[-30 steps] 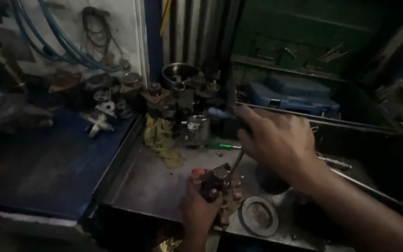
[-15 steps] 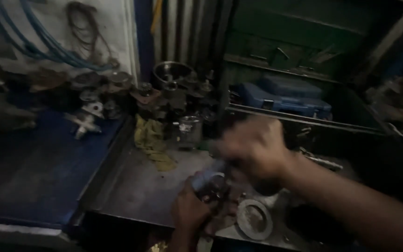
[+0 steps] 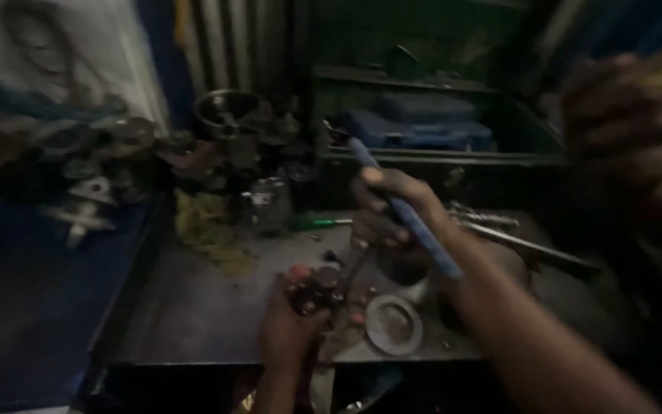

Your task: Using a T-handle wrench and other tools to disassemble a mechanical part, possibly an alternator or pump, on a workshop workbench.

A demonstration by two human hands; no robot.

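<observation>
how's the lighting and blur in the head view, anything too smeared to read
Head view: dim throughout, corners near black; motion blur smears the parts on the left shelf; the left hand on a small metal part and the right hand gripping a blue-handled tool are soft but readable.

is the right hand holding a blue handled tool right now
Yes, the right hand grips a blue-handled tool, its handle slanting up past the fingers, above the small metal part in the left hand.

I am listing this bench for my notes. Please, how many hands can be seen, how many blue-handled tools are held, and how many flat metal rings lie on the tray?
Hands: 3, namely left hand, right hand, another person's blurred hand
Blue-handled tool: 1
Flat metal ring: 1
Total: 5
</observation>
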